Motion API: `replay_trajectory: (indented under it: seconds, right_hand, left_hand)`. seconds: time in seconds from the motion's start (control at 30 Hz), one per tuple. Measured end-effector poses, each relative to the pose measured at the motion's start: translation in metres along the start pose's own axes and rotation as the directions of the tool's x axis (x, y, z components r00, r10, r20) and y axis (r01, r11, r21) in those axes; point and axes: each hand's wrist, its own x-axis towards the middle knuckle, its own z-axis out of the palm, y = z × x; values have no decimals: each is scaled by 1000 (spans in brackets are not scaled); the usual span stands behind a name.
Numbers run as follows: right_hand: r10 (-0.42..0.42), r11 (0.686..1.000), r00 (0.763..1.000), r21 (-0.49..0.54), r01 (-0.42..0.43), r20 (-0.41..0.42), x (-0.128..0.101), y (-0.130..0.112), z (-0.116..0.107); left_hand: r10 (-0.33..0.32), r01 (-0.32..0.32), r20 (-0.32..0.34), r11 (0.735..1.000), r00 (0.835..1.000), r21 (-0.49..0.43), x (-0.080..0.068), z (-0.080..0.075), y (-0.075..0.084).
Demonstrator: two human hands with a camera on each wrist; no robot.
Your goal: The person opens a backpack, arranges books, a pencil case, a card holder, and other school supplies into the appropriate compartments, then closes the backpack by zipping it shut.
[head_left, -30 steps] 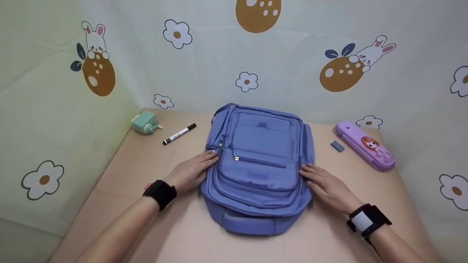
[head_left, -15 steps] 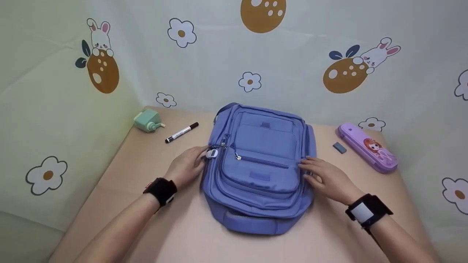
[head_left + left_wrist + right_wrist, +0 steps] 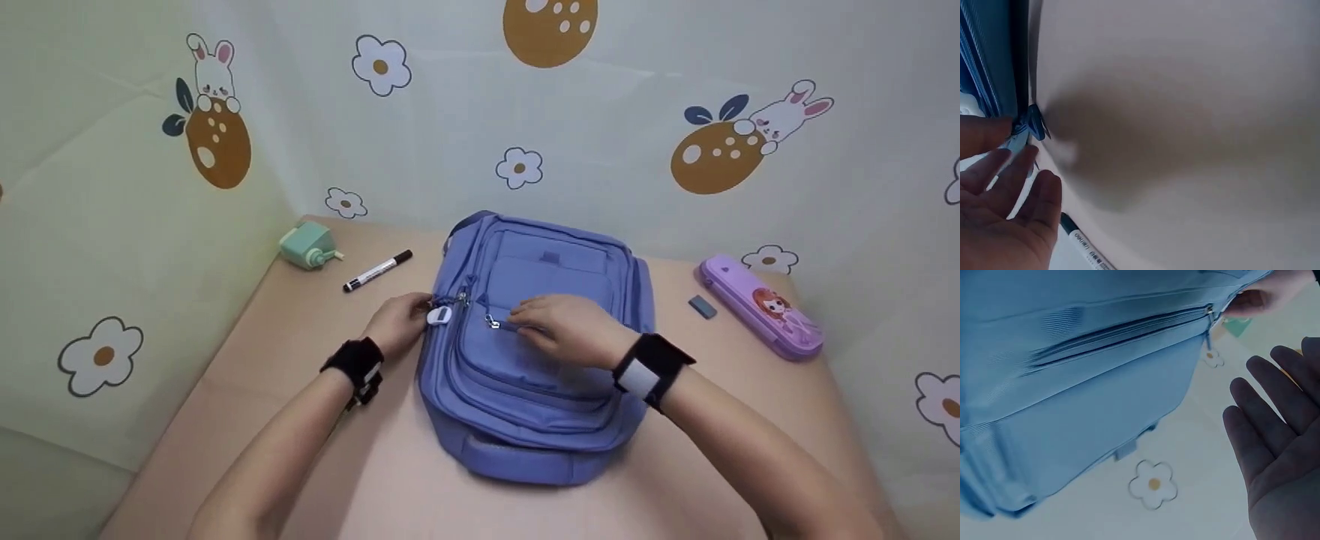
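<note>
Backpack: periwinkle-blue fabric backpack [image 3: 551, 277], mid-table, front face up, between both hands.
Left hand: left hand [image 3: 397, 326] at the backpack's left side, thumb and fingertips by a dark-blue zip cord [image 3: 1035, 122]; fingers slightly bent, gaps between; can't tell if the cord is pinched.
Right hand: right hand [image 3: 570, 330] over the front pocket, fingertips near a small silver zip pull [image 3: 492, 322]; fingers extended, slightly spread; can't tell if they touch fabric.
Left wrist view: lettering shows on the white-barrelled, black-capped marker [image 3: 1089, 250]; too small to read in head view.
Right wrist view: right palm, plus the pocket zip that the hand mostly covers in head view.
Head view only: lilac pencil case [image 3: 761, 309] printed with a red-haired figure, grey-blue rectangular eraser [image 3: 703, 307] just beside it.
Tag: round white tag [image 3: 439, 316] at the left-side zip.
Far left corner: mint-green boxy sharpener [image 3: 309, 245], near the marker.
Surface: pinkish-beige table [image 3: 225, 397].
Room: pale fabric walls [image 3: 600, 135], rabbit, orange-fruit and flower prints.
Backpack axis: long axis runs person to back wall, far end slightly rightward; end with the wide blue band faces the person.
</note>
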Motion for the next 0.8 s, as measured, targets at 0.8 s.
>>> replay_trajectory:
  seconds: [0.8]
  right_hand:
    - [102,995,969,-45,-94,226,123,-25,45]
  left_hand:
    - [-11,14,-84,999,996,35,1,-2,-5]
